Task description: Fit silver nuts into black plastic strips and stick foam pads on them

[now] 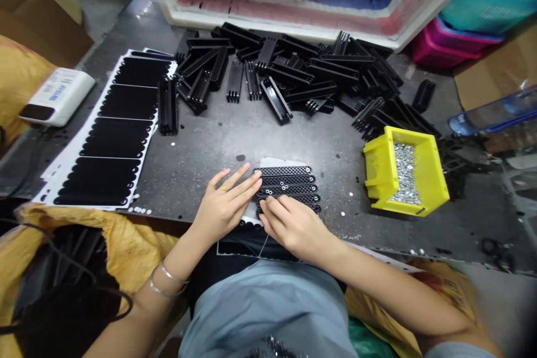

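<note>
Black perforated strips (287, 190): laid side by side under the right hand (293, 226).
Left hand (224, 204): open, flat, fingertips touching strip ends, nothing held.
Right hand: half-curled, resting on strips, nothing gripped.

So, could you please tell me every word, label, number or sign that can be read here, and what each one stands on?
White box: blue print on its top, too small and blurred to read.
Yellow bin: a small dark mark on its front edge, unreadable.
I can read no other text.
</note>
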The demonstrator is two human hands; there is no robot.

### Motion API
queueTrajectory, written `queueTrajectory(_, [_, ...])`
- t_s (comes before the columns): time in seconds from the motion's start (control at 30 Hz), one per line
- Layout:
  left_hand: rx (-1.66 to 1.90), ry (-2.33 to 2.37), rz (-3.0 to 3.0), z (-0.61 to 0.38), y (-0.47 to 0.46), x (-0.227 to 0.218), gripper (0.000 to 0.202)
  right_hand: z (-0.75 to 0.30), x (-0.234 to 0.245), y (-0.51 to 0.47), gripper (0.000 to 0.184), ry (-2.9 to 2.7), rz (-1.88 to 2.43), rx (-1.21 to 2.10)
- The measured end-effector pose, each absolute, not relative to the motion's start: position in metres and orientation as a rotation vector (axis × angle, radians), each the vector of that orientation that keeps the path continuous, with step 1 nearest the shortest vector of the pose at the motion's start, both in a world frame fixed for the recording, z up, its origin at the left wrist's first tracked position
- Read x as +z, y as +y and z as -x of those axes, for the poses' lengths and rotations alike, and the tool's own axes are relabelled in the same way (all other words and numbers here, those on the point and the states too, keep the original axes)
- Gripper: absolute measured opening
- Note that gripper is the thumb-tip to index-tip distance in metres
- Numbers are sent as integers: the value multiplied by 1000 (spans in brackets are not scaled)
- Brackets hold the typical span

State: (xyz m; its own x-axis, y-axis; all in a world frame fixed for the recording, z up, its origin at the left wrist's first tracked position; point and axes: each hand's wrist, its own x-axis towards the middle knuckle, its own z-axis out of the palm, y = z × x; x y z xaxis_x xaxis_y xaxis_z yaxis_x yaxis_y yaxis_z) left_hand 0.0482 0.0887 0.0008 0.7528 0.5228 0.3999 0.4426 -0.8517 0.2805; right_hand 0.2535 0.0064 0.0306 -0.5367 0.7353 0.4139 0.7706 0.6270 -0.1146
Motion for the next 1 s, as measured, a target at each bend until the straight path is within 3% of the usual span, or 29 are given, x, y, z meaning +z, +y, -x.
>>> queueTrajectory(0.3, [881,887,-2768,-60,80,0,45,-270,27,21,21,-2102,1464,328])
queueTrajectory(0.6, [878,917,-2639,-60,89,1,25,-338,38,-32,14,-1842,1635,163])
queueTrajectory(0.87, [873,839,-2747,-59,95,6,28,-338,12,-53,38,-2234,1430,-219])
queueTrajectory(1.0, [836,841,-2722,-62,92,17,30,-339,14,-52,28,-2181,1414,-95])
